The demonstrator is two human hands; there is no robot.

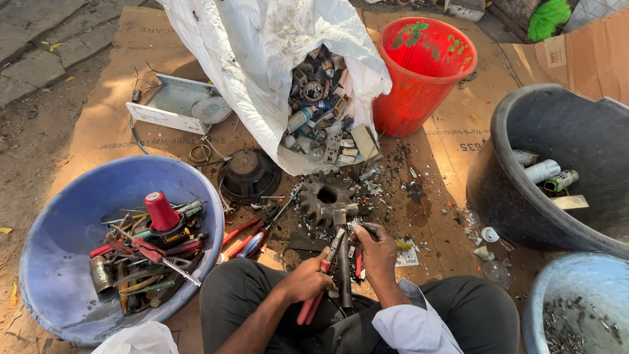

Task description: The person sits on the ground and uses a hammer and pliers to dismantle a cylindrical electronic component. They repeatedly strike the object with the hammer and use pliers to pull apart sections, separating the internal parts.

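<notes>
Pliers with red handles (pixel 321 278) sit in the left hand (pixel 306 278), whose grip is wrapped tight around both handles, the steel nose pointing up toward a small dark part (pixel 364 231) pinched in the right hand (pixel 378 252); that grip is closed too, fingertips (pixel 362 234) curled over the part so its shape cannot be told. A hammer (pixel 342 252) stands between the two hands, head up, just below a rusty toothed gear (pixel 325 195) lying on the cardboard (pixel 452 141). Beside the left hand a blue basin (pixel 78 262) holds screwdrivers and a red cone. Ahead, a white sack (pixel 262 72) spills metal scrap next to a red bucket (pixel 419 72); a black tub (pixel 563 164) with spray cans stands to the right
</notes>
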